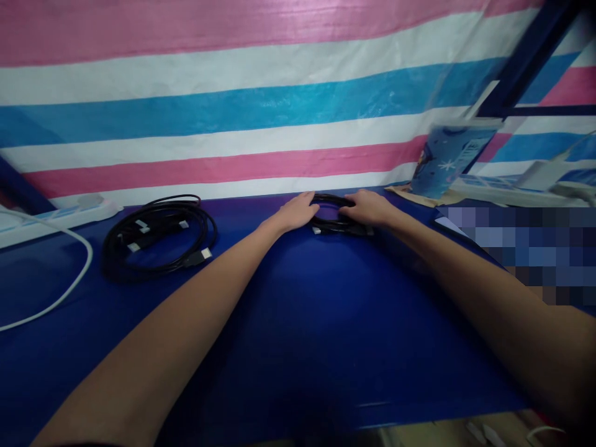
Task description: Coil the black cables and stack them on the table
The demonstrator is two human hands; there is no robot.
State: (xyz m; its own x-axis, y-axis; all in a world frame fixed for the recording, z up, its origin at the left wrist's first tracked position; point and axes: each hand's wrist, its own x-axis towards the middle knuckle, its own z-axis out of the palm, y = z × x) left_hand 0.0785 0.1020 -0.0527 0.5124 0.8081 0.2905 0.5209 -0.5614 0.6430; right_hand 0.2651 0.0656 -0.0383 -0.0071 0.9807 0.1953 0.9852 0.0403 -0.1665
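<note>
A small coil of black cable (342,227) lies at the back of the blue table, close to the striped sheet. Its left side is in the grip of my left hand (296,212), thumb inward and fingers curled out of sight. My right hand (370,208) closes round the opposite side. White-tipped ends show at the front of this coil. Further left rests a larger loose coil of black cable (161,268), apart from both hands, with a plug (198,257) on its front right side and several white tags or ends inside it.
A white power strip (60,220) and a white cord (82,271) are at the left. Back right stand a blue printed cup or pouch (454,158) and another white power strip (484,188). The table's front edge (442,422) crosses the bottom. A striped sheet (233,118) hangs behind.
</note>
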